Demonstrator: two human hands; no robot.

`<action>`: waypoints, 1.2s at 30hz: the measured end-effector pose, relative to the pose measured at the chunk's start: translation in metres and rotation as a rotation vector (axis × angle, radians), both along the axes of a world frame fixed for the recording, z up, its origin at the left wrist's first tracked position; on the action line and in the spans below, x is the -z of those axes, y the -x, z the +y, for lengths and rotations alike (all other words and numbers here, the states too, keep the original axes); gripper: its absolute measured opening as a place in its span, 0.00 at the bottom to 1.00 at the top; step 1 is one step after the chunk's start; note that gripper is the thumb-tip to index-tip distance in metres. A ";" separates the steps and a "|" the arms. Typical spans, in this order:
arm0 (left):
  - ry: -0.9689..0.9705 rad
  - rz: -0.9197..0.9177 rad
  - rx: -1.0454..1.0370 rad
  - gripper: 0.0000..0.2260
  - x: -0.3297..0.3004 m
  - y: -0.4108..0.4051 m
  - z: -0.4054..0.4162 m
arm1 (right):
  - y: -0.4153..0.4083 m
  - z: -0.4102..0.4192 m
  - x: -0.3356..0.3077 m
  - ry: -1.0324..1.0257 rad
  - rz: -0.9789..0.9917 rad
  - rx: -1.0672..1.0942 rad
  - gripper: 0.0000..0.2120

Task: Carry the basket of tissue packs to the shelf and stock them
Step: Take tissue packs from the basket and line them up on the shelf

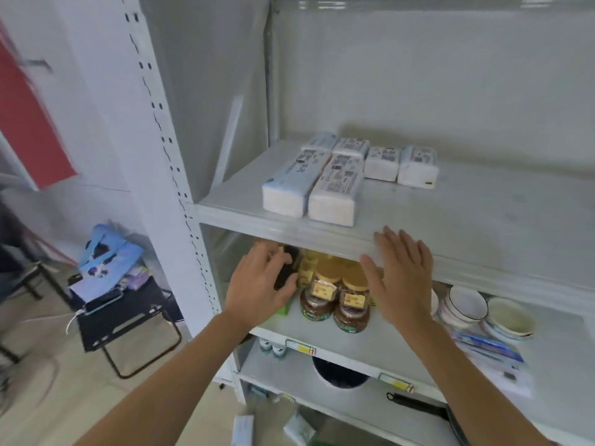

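White metal shelving (322,231) filled the view, with a slotted upright at its left and a pale floor beyond. Nearest the camera, both forearms were extended toward the unit. The left hand (257,284) was held in front of the middle tier with its fingers loosely curled; nothing was seen gripped in it, though a dark item just behind the fingertips was partly hidden. The right hand (401,278) was held flat, fingers straight and slightly spread, with the fingertips at the front lip of the upper tier; whether contact was made could not be told. Behind the hands, jars (335,297) with gold lids were grouped on the middle tier, and bowls (486,312) were stacked to their right. A pan (428,410) was seen on a lower tier. Farther back, six tissue packs (335,185) lay on the upper tier: two long packs side by side at the front, touching, and four more in a row behind them. At far left, a black stool (128,320) carrying a blue bag (108,252) stood on the floor, well apart from the shelving.
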State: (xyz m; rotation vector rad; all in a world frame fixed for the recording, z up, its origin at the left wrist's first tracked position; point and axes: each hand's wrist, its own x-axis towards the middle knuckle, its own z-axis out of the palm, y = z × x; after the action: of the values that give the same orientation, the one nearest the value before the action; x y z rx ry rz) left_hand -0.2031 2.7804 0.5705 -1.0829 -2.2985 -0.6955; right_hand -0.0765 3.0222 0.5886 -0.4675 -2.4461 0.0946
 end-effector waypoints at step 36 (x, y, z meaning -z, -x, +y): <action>0.586 -1.154 -0.287 0.31 0.362 0.006 -0.196 | -0.004 -0.181 0.386 1.048 -1.131 -0.012 0.33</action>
State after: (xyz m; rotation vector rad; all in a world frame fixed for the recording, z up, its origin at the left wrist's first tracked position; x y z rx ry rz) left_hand -0.2096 2.5842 0.2087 -0.5344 -3.7244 -0.6109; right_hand -0.0723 2.8411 0.2022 -1.1815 -3.2924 1.5260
